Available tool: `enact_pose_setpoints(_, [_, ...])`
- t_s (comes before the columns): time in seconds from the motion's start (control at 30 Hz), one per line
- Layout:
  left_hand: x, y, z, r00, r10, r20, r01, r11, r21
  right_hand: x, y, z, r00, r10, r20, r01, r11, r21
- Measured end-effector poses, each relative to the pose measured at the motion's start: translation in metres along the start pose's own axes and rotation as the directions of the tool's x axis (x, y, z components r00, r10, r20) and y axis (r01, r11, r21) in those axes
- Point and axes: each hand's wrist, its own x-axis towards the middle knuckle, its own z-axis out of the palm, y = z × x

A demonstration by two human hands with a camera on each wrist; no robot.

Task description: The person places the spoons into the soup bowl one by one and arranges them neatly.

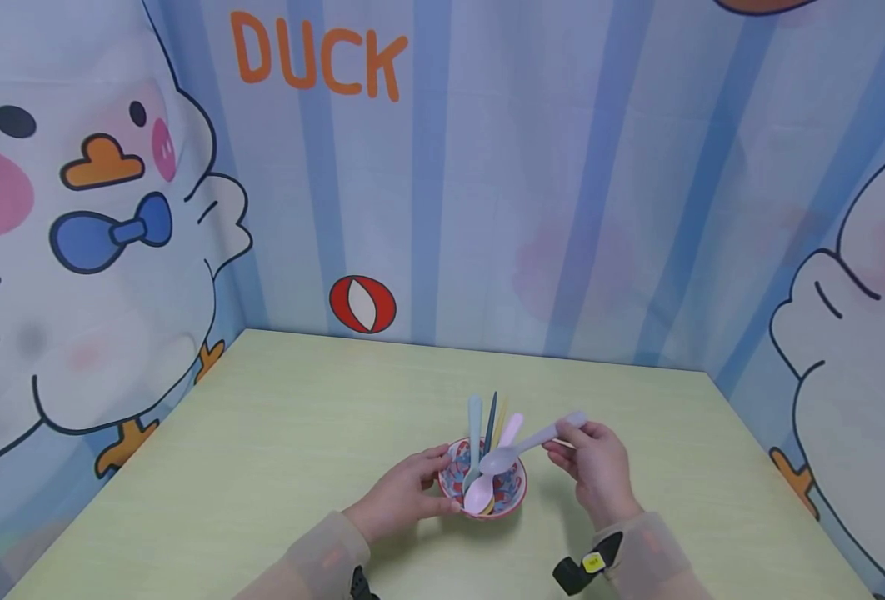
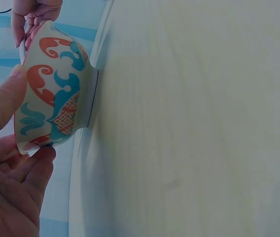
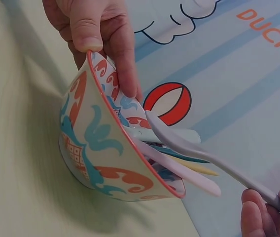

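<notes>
A small bowl (image 1: 519,487) with a red rim and red-and-blue pattern stands on the table. My left hand (image 1: 405,492) grips its left side, thumb and fingers at the rim, as the left wrist view of the bowl (image 2: 58,94) also shows. Inside lean a pale blue spoon (image 1: 476,425), a pink spoon (image 1: 478,495), a dark blue utensil (image 1: 491,417) and a yellow utensil (image 1: 501,421); the lower ends of the last two are mostly hidden. With its fingertips, my right hand (image 1: 596,467) pinches the handle of a lavender spoon (image 3: 199,150), whose head hangs over the bowl.
The pale yellow-green table (image 1: 322,400) extends around the bowl on all sides. Behind it rises a blue-striped cloth backdrop (image 1: 487,208) with printed ducks, a red ball print and the word DUCK. Similar printed cloth hangs at left and right.
</notes>
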Motion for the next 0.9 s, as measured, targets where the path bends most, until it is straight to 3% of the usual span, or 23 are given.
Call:
enact_pose_setpoints(0.27, [0.0, 0.0, 0.0, 1.0, -0.006, 0.002, 0.006, 1.0, -0.021, -0.002, 0.007, 0.002, 0.999, 0.034, 0.017, -0.033, 0.999, -0.036])
enact_pose_setpoints(0.9, [-0.001, 0.0, 0.0, 1.0, 0.006, -0.007, -0.006, 1.0, -0.005, -0.004, 0.024, 0.009, 0.998, 0.028, 0.047, -0.026, 0.999, -0.042])
